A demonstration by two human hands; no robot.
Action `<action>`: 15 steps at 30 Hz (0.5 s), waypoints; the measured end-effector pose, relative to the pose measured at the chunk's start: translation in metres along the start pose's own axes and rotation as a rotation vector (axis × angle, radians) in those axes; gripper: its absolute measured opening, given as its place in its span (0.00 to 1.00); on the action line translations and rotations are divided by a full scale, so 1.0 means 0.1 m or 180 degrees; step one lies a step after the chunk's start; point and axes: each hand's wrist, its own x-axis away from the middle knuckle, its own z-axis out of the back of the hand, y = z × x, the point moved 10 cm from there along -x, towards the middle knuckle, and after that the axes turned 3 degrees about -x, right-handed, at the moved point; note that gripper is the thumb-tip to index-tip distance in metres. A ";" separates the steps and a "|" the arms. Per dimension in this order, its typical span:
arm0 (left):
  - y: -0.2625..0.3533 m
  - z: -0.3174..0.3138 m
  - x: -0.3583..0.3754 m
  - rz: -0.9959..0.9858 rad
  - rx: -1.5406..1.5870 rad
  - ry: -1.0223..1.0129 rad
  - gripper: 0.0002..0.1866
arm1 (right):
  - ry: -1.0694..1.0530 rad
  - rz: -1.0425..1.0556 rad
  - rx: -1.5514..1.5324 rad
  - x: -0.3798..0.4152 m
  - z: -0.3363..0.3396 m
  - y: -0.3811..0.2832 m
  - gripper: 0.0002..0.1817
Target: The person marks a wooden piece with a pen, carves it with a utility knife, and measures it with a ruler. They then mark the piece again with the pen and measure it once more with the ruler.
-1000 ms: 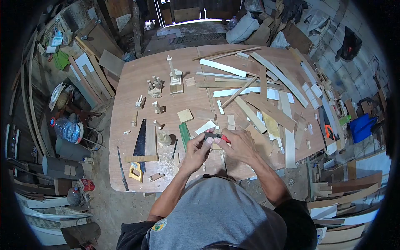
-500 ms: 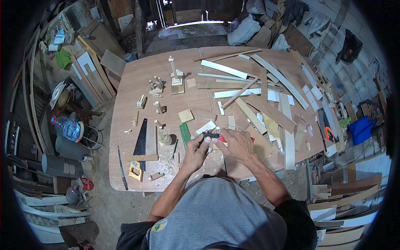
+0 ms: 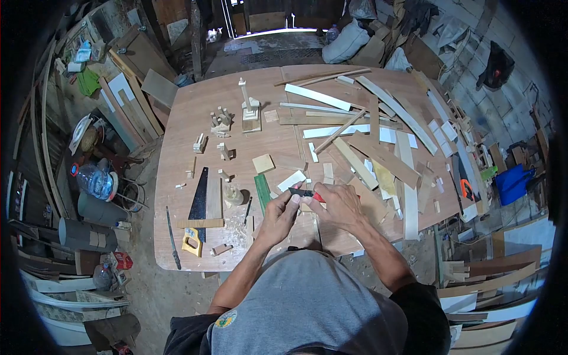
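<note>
Here, both hands met low over the middle of a wooden table (image 3: 189,118). The left hand (image 3: 278,216) pinched the dark tip of a small red-and-black knife (image 3: 306,193) with thumb and fingertips, and the right hand (image 3: 338,206) curled around its red handle, the two hands touching. Just left of them lay a green strip (image 3: 262,192) and a pale wooden square (image 3: 263,163). Further left, a handsaw (image 3: 197,213) rested beside sawdust. Loose wooden slats (image 3: 378,154) were piled to the right, and small wooden figures (image 3: 221,123) stood further back.
</note>
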 end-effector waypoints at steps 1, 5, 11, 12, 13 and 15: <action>-0.02 -0.01 -0.01 0.0019 -0.0036 -0.0064 0.22 | 0.0005 -0.0005 0.0003 -0.01 0.01 0.00 0.23; -0.03 -0.01 -0.02 -0.0093 -0.0136 -0.0043 0.22 | -0.0009 0.0021 0.0082 -0.02 0.00 0.01 0.23; -0.03 0.04 -0.02 -0.0197 -0.0202 0.0043 0.21 | 0.0039 0.0131 0.0223 -0.05 -0.07 0.00 0.24; -0.03 0.04 -0.02 -0.0193 -0.0202 0.0045 0.21 | 0.0057 0.0148 0.0259 -0.05 -0.07 -0.01 0.24; 0.01 0.05 -0.02 -0.0278 -0.0279 0.0132 0.20 | 0.0055 0.0147 0.0257 -0.05 -0.08 -0.01 0.24; 0.04 0.08 -0.02 -0.0365 -0.0356 0.0225 0.19 | 0.0105 0.0172 0.0294 -0.06 -0.07 -0.02 0.23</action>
